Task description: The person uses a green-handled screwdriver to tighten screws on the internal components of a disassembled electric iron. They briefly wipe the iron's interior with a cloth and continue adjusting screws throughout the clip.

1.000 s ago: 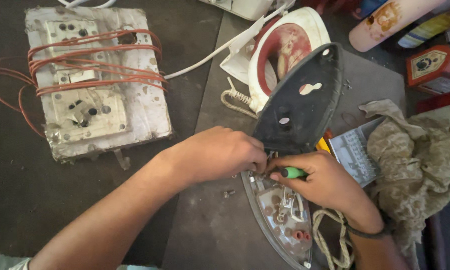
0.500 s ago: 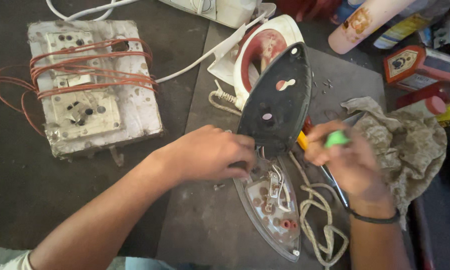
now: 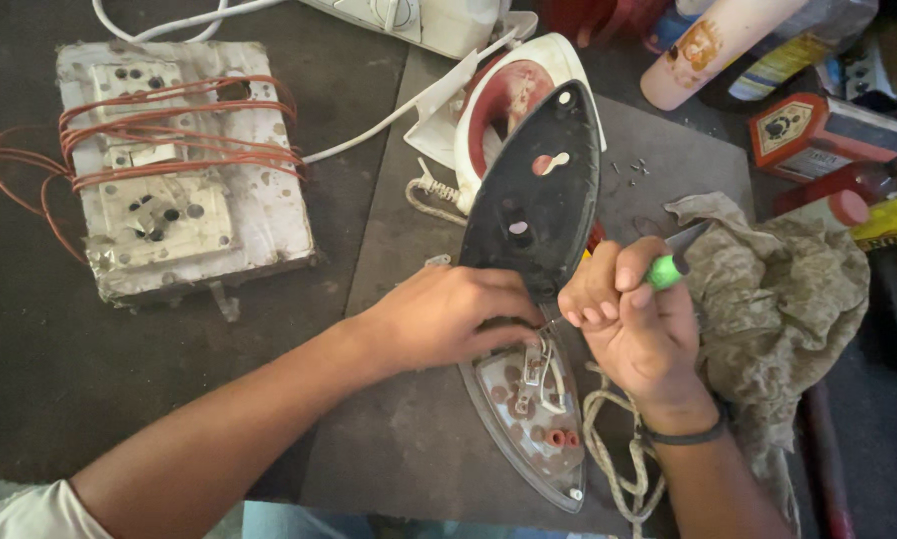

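**Opened iron on the surface, both hands at its middle**

Seen from above: a dismantled clothes iron (image 3: 528, 329) lying on a dark grey mat (image 3: 409, 419) on the surface. Black soleplate (image 3: 538, 200) lifted and tilted over the base (image 3: 533, 419), with terminals and small red parts exposed there. Left hand (image 3: 444, 314) laid flat on the base just under the soleplate's edge, fingers together and pressing down, not wrapped around anything. Right hand (image 3: 633, 319) closed tight, its grip clamped on a green-handled screwdriver (image 3: 666, 269), tip hidden behind the fingers near the wiring. Dark band worn on the right wrist. Braided cord (image 3: 613, 449) coiled just beside the base. Crumpled cloth (image 3: 778, 299) lying right of the hands. White and red iron shell (image 3: 498, 90) behind the soleplate. Worn switch board (image 3: 169, 170) wrapped in orange wire well apart on the left. Bottles and 1 red box (image 3: 818, 130) at the far right edge
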